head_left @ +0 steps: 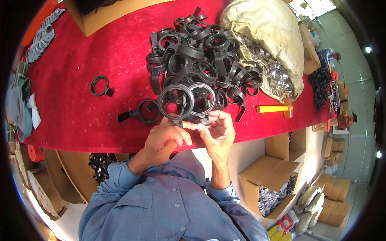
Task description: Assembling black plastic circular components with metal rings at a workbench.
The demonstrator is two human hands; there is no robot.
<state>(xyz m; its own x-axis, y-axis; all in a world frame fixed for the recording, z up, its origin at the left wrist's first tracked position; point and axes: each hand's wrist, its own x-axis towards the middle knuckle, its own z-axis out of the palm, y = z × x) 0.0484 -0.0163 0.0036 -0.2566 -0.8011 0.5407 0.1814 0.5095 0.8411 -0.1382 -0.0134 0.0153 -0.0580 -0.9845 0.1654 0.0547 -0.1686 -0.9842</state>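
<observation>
Just over the front edge of the red table, my left hand (163, 138) is closed on the short tab of a black plastic ring (161, 106). My right hand (220, 134) pinches the tab of a second black ring (213, 102) between thumb and fingers. Both rings stand upright side by side, their rims overlapping in view. Right behind them rises a heap of black rings with handles (189, 52). To the left, a loose ring with a handle (149, 111) lies close to my left hand, and another ring (99, 85) sits farther off.
A yellow-handled hammer (273, 109) lies at the right. Behind it, a pale woven sack (265, 24) spills shiny metal rings (279, 78). A cardboard box (86, 24) stands at the far left. Below the table edge, an open carton (267, 172) holds grey parts.
</observation>
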